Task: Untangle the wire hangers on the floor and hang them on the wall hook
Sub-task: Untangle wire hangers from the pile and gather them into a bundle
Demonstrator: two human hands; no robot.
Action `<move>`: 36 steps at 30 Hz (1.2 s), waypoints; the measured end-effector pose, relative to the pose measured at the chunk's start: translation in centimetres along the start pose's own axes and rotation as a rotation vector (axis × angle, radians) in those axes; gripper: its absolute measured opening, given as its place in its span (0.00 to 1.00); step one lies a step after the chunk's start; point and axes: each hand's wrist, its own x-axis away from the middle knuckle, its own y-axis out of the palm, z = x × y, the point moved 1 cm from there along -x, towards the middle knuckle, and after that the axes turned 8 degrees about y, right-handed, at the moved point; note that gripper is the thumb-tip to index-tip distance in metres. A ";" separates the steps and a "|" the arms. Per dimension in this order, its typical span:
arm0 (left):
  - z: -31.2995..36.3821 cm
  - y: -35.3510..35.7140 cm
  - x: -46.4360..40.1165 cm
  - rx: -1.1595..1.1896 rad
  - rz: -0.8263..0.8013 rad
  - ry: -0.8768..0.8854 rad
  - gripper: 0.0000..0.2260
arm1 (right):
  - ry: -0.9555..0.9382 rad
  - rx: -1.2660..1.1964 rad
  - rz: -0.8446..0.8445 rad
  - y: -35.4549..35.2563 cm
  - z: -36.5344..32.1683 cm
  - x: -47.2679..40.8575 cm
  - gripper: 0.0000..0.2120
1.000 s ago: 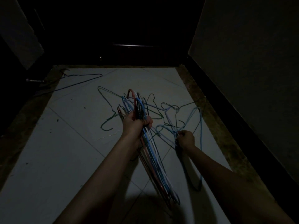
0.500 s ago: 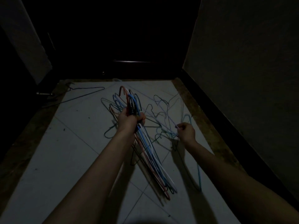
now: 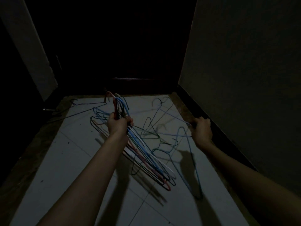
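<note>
My left hand (image 3: 118, 123) grips a bundle of several wire hangers (image 3: 146, 154) by their necks; red, blue and white hooks stick up above my fist and the bodies hang down toward the floor. My right hand (image 3: 202, 129) holds a blue hanger (image 3: 193, 160) pulled off to the right, its wire still crossing a loose tangle of green and blue hangers (image 3: 156, 132) between my hands. No wall hook shows in the dim view.
One dark hanger (image 3: 84, 106) lies apart at the far left of the pale tiled floor (image 3: 57, 168). A dark door stands ahead, a wall (image 3: 244, 79) with a dark skirting runs along the right, and a metal rod (image 3: 50, 110) lies at the left edge.
My right hand has drawn the blue hanger up and out to the right, away from the tangle. My left hand has lifted its bundle slightly and the view has tilted up.
</note>
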 end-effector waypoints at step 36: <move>-2.6 -0.3 -0.1 -0.079 -0.071 0.022 0.13 | -0.218 -0.331 -0.451 -0.3 2.5 0.7 0.10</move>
